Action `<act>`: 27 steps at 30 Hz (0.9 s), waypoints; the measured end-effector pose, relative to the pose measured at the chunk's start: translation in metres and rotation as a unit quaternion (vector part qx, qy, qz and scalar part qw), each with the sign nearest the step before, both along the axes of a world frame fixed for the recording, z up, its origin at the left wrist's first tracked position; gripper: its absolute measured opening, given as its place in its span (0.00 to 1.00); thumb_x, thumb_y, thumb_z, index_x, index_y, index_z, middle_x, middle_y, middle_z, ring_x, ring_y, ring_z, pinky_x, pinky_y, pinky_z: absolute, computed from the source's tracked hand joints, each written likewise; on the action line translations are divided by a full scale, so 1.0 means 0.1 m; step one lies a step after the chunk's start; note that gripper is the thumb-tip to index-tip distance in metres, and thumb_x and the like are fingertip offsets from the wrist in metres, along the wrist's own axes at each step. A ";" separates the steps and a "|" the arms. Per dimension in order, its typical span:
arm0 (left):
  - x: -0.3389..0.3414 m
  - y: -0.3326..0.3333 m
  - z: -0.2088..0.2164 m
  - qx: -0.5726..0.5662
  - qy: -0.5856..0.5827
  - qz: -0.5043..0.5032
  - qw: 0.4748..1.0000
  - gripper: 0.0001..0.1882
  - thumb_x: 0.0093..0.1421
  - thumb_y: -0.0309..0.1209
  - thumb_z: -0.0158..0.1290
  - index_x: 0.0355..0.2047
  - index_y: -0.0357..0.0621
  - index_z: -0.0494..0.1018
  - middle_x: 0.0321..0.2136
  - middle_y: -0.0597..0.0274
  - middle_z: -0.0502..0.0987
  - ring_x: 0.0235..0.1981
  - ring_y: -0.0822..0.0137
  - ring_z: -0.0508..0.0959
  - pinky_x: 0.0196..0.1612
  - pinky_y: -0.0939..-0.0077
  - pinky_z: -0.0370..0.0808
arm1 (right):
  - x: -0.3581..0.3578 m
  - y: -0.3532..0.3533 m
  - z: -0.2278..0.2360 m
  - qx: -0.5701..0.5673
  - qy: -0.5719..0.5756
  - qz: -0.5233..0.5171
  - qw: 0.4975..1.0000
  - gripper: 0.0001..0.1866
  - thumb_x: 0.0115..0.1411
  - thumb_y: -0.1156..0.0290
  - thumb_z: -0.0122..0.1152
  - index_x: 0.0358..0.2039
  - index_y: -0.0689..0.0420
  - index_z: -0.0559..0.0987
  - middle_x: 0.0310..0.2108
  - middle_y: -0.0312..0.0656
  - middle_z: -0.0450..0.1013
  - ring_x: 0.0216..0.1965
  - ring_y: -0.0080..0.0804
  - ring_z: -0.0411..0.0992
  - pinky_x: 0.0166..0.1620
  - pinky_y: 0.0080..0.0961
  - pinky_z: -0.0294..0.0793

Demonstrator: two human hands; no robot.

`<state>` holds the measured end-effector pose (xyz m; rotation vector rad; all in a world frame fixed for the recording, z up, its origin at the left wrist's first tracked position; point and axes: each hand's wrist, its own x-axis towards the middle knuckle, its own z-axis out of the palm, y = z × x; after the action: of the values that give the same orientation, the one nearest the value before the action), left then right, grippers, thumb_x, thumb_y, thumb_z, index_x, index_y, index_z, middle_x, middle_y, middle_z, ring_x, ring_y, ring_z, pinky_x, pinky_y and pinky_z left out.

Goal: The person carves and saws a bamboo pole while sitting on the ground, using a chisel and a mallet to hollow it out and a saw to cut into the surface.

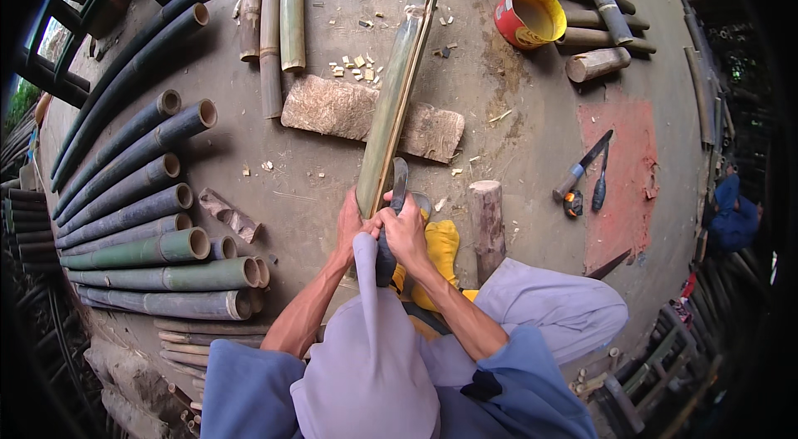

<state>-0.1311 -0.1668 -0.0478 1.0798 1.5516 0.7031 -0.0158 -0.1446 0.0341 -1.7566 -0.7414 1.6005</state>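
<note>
A split bamboo pole (384, 127) slants away from me, resting across a rough wooden block (328, 108). A long slit runs down its right side. At its near end my left hand (351, 223) is wrapped round the pole. My right hand (404, 233) is closed on what looks like a knife (400, 180), whose grey, round-tipped blade sticks up beside the pole's right edge. My two hands meet at the pole's near end, and the fingers partly hide the knife's grip. Just right of them are my feet in yellow socks (442, 252).
Dark bamboo poles (133, 181) lie stacked at left. A short log (487, 227) stands right of my feet. Farther right are a hammer-like tool (582, 165), a tape measure (573, 204) and a screwdriver-like tool (599, 189). A yellow-red bucket (532, 17) stands at far right; wood chips (357, 65) litter the ground.
</note>
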 end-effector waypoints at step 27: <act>0.01 -0.09 -0.38 0.043 0.159 0.003 0.986 0.29 0.50 0.28 0.53 0.54 0.42 0.61 0.43 0.49 0.71 0.42 0.50 0.74 0.42 0.62 0.72 | -0.07 0.10 -0.08 -0.067 0.066 -0.050 0.994 0.14 0.55 0.79 0.48 0.43 0.61 0.64 0.19 0.41 0.68 0.16 0.29 0.70 0.19 0.28 0.72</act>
<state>-0.1299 -0.1756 -0.0858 1.3014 1.8083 0.6276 -0.0232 -0.1346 0.0262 -1.7318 -0.4860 1.7120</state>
